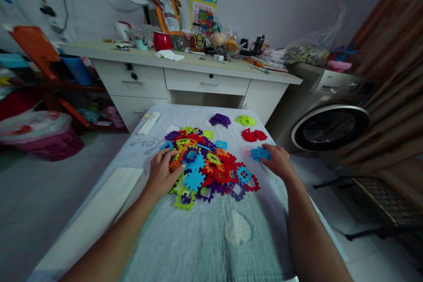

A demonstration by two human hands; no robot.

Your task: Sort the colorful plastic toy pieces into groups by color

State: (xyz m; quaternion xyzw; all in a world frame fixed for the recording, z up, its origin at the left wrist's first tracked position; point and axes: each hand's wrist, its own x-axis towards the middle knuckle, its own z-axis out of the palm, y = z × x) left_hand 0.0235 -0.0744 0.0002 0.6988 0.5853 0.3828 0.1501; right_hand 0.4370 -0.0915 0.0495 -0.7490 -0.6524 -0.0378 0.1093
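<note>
My left hand rests at the left edge of a mixed heap of interlocking plastic building pieces, fingers and thumb spread over it. The heap holds red, blue, purple, orange and green pieces, some with window-like openings. Over on the right, my right hand has thumb and fingers closed around the right end of a small group of blue building pieces. Beyond that hand lie separate groups of red pieces, purple pieces and light green pieces.
A pale cloth covers the table. A long white box lies along its left side, and a small white stick-like box lies farther back. Behind stands a cluttered desk; a washing machine stands at right.
</note>
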